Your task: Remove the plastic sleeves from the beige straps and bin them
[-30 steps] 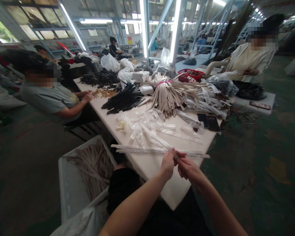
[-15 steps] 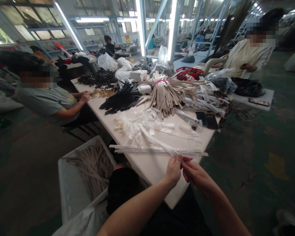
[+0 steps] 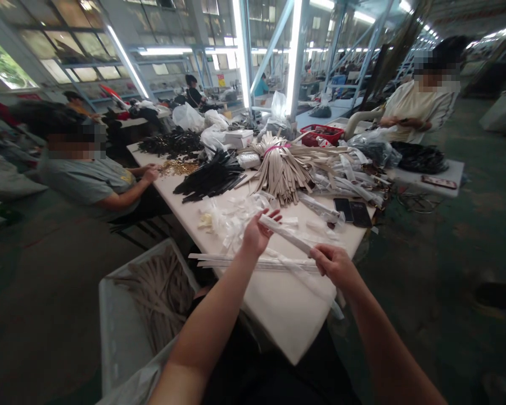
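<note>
My right hand is closed on one end of a pale flat strip above the table. The strip's other end lies against the palm of my left hand, whose fingers are spread. A long piece of clear film trails below the strip toward the table's right edge. Several pale strips lie side by side across the table under my hands. Beyond my left hand is a heap of crumpled clear film.
On the table are a tied beige bundle, black strips, two dark phones and a red basket. A white bin of strips stands at lower left. People work at left and right.
My hands have moved apart; the left went up and left and its fingers spread. The strip now spans between them, and the clear film hangs lower right.
</note>
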Available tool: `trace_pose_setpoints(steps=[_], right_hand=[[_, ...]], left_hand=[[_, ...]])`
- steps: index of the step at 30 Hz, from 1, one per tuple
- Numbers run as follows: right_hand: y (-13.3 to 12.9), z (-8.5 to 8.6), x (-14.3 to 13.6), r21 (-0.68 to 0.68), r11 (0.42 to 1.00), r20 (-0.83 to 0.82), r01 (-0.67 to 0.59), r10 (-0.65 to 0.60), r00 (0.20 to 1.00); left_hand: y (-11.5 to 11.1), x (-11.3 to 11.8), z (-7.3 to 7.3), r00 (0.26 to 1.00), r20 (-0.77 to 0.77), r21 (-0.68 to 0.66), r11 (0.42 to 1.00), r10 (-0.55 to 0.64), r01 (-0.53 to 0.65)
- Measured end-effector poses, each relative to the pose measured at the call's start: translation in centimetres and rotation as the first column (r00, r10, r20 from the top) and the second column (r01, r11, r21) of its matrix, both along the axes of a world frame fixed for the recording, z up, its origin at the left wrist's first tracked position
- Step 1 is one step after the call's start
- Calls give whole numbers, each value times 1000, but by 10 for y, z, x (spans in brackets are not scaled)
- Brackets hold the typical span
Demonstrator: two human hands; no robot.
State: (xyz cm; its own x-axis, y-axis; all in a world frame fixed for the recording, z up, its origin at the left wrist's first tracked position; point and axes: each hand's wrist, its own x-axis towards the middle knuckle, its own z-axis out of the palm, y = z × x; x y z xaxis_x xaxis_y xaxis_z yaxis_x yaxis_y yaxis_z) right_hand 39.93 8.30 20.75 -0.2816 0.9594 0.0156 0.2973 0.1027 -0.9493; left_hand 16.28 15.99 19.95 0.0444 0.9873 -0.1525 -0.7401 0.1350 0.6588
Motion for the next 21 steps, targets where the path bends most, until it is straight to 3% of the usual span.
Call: trace_pose_setpoints(steps=[3, 6, 10, 12, 14, 16, 17, 18, 19, 21], right_hand=[[-10, 1, 29, -54, 996, 51, -68, 71, 996], [-18, -6, 61, -147, 981, 96, -124, 139, 986], [-19, -26, 90, -212, 962, 155, -173, 208, 966], [-13, -39, 94, -246, 950, 154, -193, 235, 960], [-5, -55, 89, -268, 940, 165, -209, 259, 952], [6, -70, 77, -291, 928, 198, -233, 297, 934], [12, -77, 69, -308, 918, 213, -249, 322, 922], [18, -84, 61, -329, 905, 221, -269, 351, 910], [25, -89, 52, -353, 890, 221, -288, 379, 899], [37, -96, 35, -395, 864, 214, -313, 418, 883]], left_hand=[[35, -53, 12, 978, -29, -68, 976, 205, -207], [51, -101, 12, 932, -101, -109, 927, 348, -358], [42, -160, 0, 832, -226, -133, 830, 507, -542], [29, -187, -7, 778, -322, -132, 788, 540, -602], [13, -206, -13, 676, -472, -123, 717, 566, -686], [-5, -210, -20, 487, -633, -5, 626, 602, -780], [-15, -203, -24, 382, -691, 102, 607, 613, -788], [-24, -191, -29, 294, -728, 230, 625, 619, -746], [-34, -172, -35, 244, -754, 349, 687, 609, -637], [-50, -120, -52, 265, -824, 461, 865, 501, -200]])
